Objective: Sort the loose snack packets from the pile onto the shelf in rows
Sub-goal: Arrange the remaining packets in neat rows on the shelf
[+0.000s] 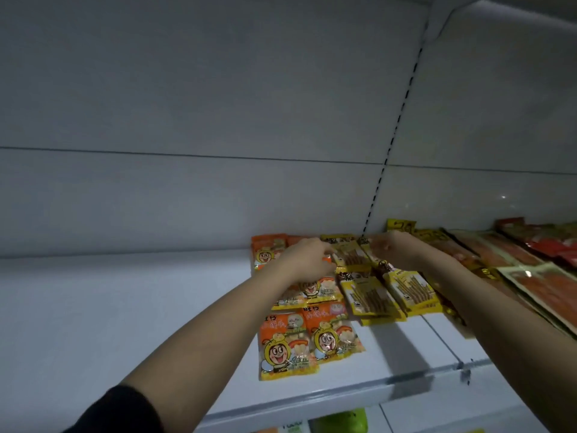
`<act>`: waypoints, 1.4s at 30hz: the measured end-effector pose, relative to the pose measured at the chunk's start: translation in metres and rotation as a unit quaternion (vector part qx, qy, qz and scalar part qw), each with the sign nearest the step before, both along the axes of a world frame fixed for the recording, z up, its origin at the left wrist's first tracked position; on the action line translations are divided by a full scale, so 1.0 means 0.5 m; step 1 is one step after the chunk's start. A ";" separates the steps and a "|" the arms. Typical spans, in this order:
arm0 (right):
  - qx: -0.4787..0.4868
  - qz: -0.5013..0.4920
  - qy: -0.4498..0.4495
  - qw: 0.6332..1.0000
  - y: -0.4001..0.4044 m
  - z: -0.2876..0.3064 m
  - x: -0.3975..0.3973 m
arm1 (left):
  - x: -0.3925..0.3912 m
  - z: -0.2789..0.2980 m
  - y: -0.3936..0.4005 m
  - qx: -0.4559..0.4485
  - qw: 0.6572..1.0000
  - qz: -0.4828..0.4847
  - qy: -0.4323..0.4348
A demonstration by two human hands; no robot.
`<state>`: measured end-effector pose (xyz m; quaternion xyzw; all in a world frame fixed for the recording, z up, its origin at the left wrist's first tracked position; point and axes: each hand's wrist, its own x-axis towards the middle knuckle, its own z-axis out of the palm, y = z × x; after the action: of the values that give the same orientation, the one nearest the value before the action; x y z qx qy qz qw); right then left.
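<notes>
On the white shelf (125, 307) lie rows of snack packets. Orange packets with a cartoon face (287, 345) form two columns at the front middle. Yellow packets of brown sticks (371, 295) lie to their right. Both my hands reach to the back of the shelf. My left hand (307, 260) and my right hand (395, 248) each hold one side of a yellow stick packet (351, 254) near the back wall. My right fingertips are blurred.
Red and orange flat packets (537, 282) fill the shelf section to the right. A slotted upright (390, 145) runs up the back wall. The shelf's front edge (343, 398) lies below, with a green item (343, 421) on the shelf underneath.
</notes>
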<state>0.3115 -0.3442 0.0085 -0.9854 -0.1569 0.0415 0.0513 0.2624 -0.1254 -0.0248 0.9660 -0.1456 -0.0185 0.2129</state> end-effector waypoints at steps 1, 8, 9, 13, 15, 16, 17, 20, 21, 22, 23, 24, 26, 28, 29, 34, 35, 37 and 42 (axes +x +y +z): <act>-0.004 -0.004 -0.002 1.000 -0.019 -0.002 0.012 | 0.008 -0.004 -0.014 -0.004 1.000 0.001 0.003; -0.020 0.050 0.027 0.998 -0.065 -0.026 0.080 | 0.085 -0.032 -0.107 0.042 0.998 0.031 0.028; -0.031 0.068 0.043 0.996 -0.071 -0.037 0.095 | 0.098 -0.041 -0.123 0.060 0.997 0.034 0.040; -0.071 0.075 0.095 0.990 -0.085 -0.093 0.139 | 0.138 -0.075 -0.168 0.159 0.982 0.044 0.093; -0.096 0.084 0.086 0.988 -0.092 -0.118 0.149 | 0.147 -0.083 -0.182 0.177 0.978 0.061 0.089; -0.103 0.089 0.074 0.988 -0.097 -0.127 0.155 | 0.146 -0.081 -0.189 0.188 0.977 0.067 0.079; -0.096 0.093 0.064 0.989 -0.103 -0.131 0.157 | 0.137 -0.078 -0.197 0.200 0.975 0.070 0.068; 0.000 0.125 0.013 0.992 -0.124 -0.125 0.157 | 0.075 -0.050 -0.217 0.185 0.981 0.061 0.018; 0.030 0.147 -0.006 0.989 -0.134 -0.118 0.153 | 0.051 -0.039 -0.220 0.159 0.986 0.054 0.004; 0.050 0.173 -0.014 0.984 -0.145 -0.110 0.145 | 0.026 -0.029 -0.224 0.133 0.990 0.047 0.006; 0.052 0.197 -0.006 0.979 -0.158 -0.103 0.133 | 0.000 -0.022 -0.229 0.124 0.991 0.039 0.020; 0.035 0.216 0.016 0.976 -0.171 -0.097 0.116 | -0.025 -0.020 -0.235 0.133 0.990 0.032 0.036; -0.044 0.240 0.064 0.968 -0.191 -0.093 0.075 | -0.063 -0.030 -0.253 0.163 0.984 0.031 0.062; -0.090 0.249 0.084 0.961 -0.198 -0.104 0.042 | -0.084 -0.045 -0.277 0.161 0.983 0.042 0.074; -0.086 0.249 0.076 0.962 -0.199 -0.110 0.033 | -0.086 -0.056 -0.287 0.157 0.984 0.049 0.070; -0.062 0.225 0.062 0.970 -0.208 -0.103 0.012 | -0.071 -0.086 -0.315 0.154 0.985 0.070 0.012; -0.064 0.219 0.077 0.970 -0.210 -0.103 0.010 | -0.070 -0.090 -0.319 0.165 0.983 0.074 0.010; -0.071 0.205 0.100 0.971 -0.213 -0.105 0.002 | -0.072 -0.096 -0.324 0.170 0.982 0.080 0.019; -0.072 0.206 0.018 0.976 -0.216 -0.130 -0.006 | -0.077 -0.112 -0.324 0.100 0.992 0.073 0.012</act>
<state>0.3083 -0.4520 -0.0565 -0.9323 -0.3518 0.0797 -0.0263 0.2240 -0.2876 -0.0810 0.9902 -0.0696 -0.0294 0.1175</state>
